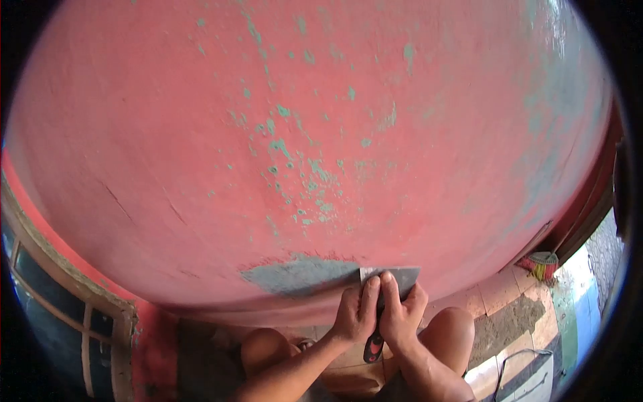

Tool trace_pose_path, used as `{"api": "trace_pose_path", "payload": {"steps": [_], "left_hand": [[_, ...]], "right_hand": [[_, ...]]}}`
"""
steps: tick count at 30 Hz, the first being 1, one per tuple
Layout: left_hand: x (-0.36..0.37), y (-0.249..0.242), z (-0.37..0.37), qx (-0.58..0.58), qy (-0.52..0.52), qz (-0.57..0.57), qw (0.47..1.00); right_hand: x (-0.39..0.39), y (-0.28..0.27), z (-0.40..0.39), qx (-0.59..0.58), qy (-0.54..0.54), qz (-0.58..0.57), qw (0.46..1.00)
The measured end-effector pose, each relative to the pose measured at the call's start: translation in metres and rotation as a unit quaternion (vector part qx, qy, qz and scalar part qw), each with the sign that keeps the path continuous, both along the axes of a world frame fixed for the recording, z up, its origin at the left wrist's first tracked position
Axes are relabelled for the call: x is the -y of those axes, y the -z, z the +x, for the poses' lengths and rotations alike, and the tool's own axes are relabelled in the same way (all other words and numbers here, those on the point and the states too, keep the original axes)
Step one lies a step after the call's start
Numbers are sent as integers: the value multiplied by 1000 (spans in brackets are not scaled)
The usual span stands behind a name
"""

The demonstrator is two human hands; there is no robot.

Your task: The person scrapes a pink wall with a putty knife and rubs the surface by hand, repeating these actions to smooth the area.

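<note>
Both my hands are closed around one paint scraper (404,276), its wide metal blade pressed against the lower part of a pink painted wall (167,167). My left hand (358,311) grips it from the left and my right hand (402,311) from the right, thumbs side by side near the blade. The black and red handle (374,348) sticks out below my hands. Left of the blade lies a bare grey patch (298,275) with a ragged pink upper edge. Green spots show through the pink paint above it.
My bent knees (452,335) are close to the wall on both sides of my arms. A broom (541,264) with coloured bristles stands at the right. A framed window (74,308) is at the lower left. Tiled floor (482,301) with a rough grey strip lies below.
</note>
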State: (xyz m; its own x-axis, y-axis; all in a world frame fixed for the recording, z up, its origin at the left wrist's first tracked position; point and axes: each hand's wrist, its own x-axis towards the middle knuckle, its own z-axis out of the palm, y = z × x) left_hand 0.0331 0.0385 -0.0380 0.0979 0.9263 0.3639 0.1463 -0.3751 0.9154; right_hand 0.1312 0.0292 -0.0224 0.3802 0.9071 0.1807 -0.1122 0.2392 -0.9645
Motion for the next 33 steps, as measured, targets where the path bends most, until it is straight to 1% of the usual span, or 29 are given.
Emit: {"api": "trace_pose_path", "payload": {"steps": [2, 3, 5, 6, 7, 10, 11, 14, 15, 17, 18, 20, 21, 22, 24, 25, 27, 30, 31, 33], "left_hand": [[-3, 5, 5, 49, 4, 27, 998], [-4, 6, -1, 34, 29, -14, 999], [-8, 3, -1, 47, 36, -15, 998], [-7, -3, -1, 53, 38, -19, 998], [-3, -9, -7, 34, 67, -85, 994], [-3, 0, 3, 29, 5, 25, 999], [-5, 6, 0, 33, 25, 9, 999], [-5, -2, -3, 41, 39, -6, 998], [-4, -3, -6, 32, 56, -53, 997], [-3, 1, -2, 38, 49, -24, 998], [-5, -1, -2, 40, 46, -2, 998], [-9, -9, -1, 51, 36, 21, 998], [-9, -21, 2, 68, 30, 22, 997], [-7, -24, 5, 84, 25, 18, 996], [2, -12, 5, 36, -10, 45, 998], [1, -8, 5, 12, -26, 71, 997], [-4, -7, -2, 43, 32, 6, 999], [-5, -16, 6, 86, 13, 28, 996], [-9, -4, 0, 67, 25, 17, 997], [-6, -7, 1, 95, 37, 1, 995]], "right_hand": [[-4, 3, -2, -19, -1, 8, 1000], [-4, 0, -1, -22, -10, 9, 1000], [-4, -10, -1, -35, -13, 5, 999], [-2, -7, 0, -36, -14, -1, 999], [-1, -4, -1, -39, -14, -5, 999], [0, -1, -3, -52, -12, 1, 999], [-1, 0, -3, -54, -12, 0, 998], [-2, -8, 0, -31, -16, -4, 999], [3, -3, 0, -27, -13, -9, 1000], [0, -5, 0, -20, -5, 7, 1000], [-1, -9, -2, -36, -5, 10, 999], [0, -14, -4, -63, -10, 15, 998], [-1, -17, -2, -39, -9, 13, 999], [-4, -20, 1, -41, -14, 13, 999], [-3, -24, 2, -46, -28, 9, 999], [-2, -21, 0, -28, -6, 10, 1000], [1, -14, -5, -36, 5, 12, 999], [-1, -14, -2, -41, -4, 2, 999], [-2, -15, 0, -48, -15, -2, 999], [-3, -25, 3, -39, -29, 2, 999]]}}
